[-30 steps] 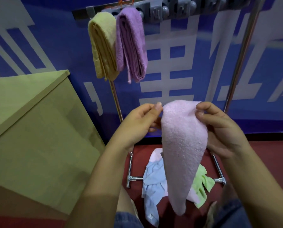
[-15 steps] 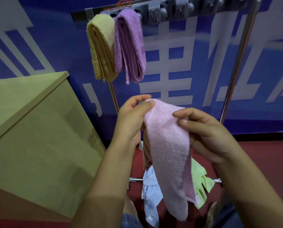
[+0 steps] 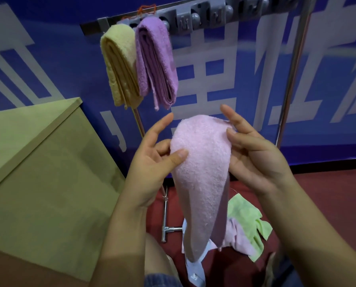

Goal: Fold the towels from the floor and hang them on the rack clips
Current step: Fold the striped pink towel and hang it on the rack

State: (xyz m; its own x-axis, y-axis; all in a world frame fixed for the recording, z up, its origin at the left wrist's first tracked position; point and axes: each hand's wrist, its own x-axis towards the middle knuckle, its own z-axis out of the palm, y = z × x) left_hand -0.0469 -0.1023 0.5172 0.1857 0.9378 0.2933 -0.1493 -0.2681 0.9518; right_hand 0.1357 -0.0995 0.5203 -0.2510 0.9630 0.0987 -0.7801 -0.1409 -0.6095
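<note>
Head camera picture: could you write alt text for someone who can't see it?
Two hands, left and right, hold a folded pink towel before a rack where a yellow towel and a purple towel hang. More cloths lie on the floor below.

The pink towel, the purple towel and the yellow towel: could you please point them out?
pink towel (image 3: 202, 172): head view, middle of its front face.
purple towel (image 3: 155, 61): head view, mid-fold.
yellow towel (image 3: 120, 65): head view, mid-fold.

the scene is evenly, softly lit, with colours slightly washed. a dim shadow is cast across the lower edge. straight lines are bowed by wide-angle distortion; slight blur is seen throughout.
</note>
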